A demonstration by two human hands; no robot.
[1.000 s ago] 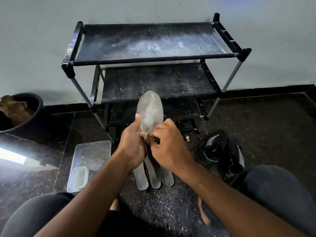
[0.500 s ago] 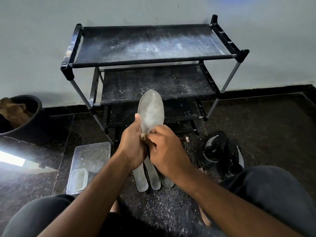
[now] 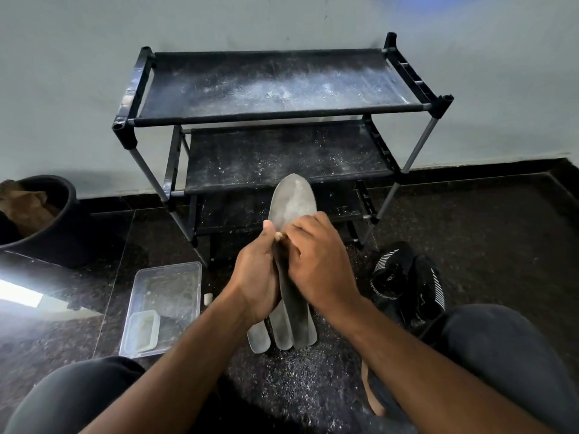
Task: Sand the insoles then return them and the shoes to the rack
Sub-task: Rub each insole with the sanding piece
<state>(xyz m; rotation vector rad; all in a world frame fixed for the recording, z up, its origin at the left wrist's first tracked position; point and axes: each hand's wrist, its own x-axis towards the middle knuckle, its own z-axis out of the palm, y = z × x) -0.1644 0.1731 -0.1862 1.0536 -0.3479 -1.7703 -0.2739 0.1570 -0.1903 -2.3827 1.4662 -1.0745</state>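
Observation:
My left hand grips a stack of grey insoles upright, toes pointing up toward the rack, heels fanned out below my hands. My right hand pinches a small tan piece of sandpaper against the middle of the front insole. The black three-shelf shoe rack stands against the wall with dusty, bare shelves. A pair of black shoes with white stripes lies on the floor to the right of my hands.
A clear plastic tray holding a smaller box sits on the dark floor at the left. A black bucket with brown cloth stands far left by the wall. Grey sanding dust covers the floor between my knees.
My right hand has slid the sandpaper up along the insole, toward the toe. The left hand keeps the same hold on the stack.

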